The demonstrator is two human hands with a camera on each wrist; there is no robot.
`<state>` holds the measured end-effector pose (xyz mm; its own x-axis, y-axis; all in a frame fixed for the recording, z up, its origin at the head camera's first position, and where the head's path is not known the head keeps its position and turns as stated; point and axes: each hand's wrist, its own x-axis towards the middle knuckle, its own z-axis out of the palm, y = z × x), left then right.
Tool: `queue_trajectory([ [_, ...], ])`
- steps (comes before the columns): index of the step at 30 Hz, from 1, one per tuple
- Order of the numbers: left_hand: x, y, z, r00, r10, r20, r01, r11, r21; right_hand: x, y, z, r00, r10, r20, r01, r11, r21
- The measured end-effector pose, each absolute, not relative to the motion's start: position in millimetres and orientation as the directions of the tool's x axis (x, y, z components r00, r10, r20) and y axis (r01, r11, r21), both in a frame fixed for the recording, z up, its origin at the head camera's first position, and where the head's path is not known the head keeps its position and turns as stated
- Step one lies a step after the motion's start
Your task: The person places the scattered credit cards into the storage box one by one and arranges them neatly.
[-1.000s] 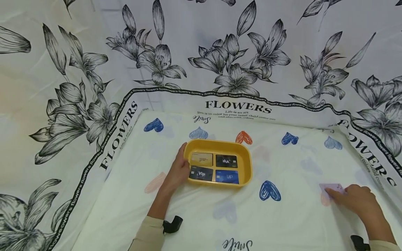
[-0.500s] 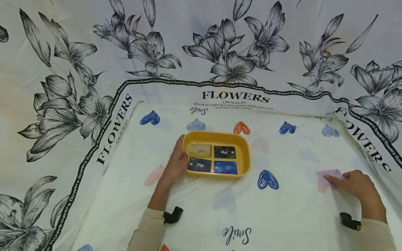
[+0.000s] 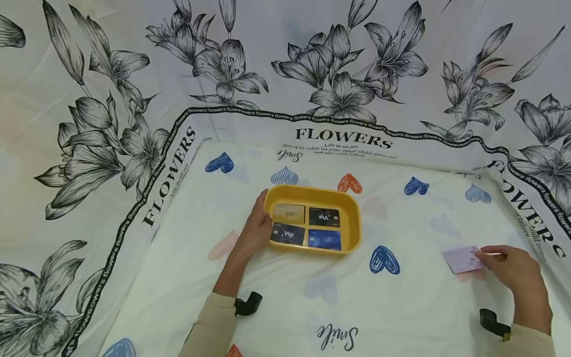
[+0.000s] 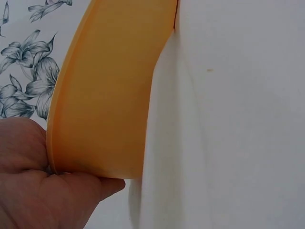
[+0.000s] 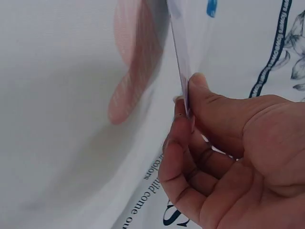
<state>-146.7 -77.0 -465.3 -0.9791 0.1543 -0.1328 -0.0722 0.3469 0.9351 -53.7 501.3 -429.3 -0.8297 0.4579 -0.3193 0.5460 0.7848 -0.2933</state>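
A yellow tray (image 3: 352, 223) lies near the middle of the cloth. My left hand (image 3: 255, 230) holds it by its left end; the left wrist view shows thumb and palm against its outer wall (image 4: 105, 95). Inside lie a gold card (image 3: 289, 214), two black cards, one upper right (image 3: 324, 217) and one lower left (image 3: 288, 233), and a blue card (image 3: 324, 240). Far to the right, my right hand (image 3: 513, 267) pinches a pale purple card (image 3: 461, 259) by its right end. The right wrist view has this card (image 5: 178, 52) edge-on between thumb and fingers, apart from the cloth.
A white cloth (image 3: 392, 307) printed with hearts and lettering covers the surface. Behind it hangs fabric with black line-drawn lilies (image 3: 339, 99). Each wrist wears a black camera mount, on the left (image 3: 248, 303) and on the right (image 3: 494, 322).
The purple card in my right hand has come up off the cloth, and the thumb no longer covers most of its face. My left hand stays on the tray. The head view has shifted slightly.
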Motion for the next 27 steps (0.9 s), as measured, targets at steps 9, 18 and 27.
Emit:
queue_trajectory([
  [9,-145.8,-77.6,-466.0,-0.979,0.142,-0.149,-0.09,0.359,0.929,-52.1,495.8,-414.2,-0.929,0.298,-0.218,0.359,0.867,-0.346],
  [18,-144.2,-78.4,-467.3,-0.977,0.142,-0.161,-0.098,0.373,0.923,-55.4,480.2,-408.2,-0.952,0.233,-0.196,0.295,0.868,-0.399],
  [27,-146.1,-77.6,-465.1,-0.978,0.14,-0.157,-0.095,0.368,0.925,-61.0,470.5,-405.5,-0.961,0.223,-0.164,0.274,0.849,-0.452],
])
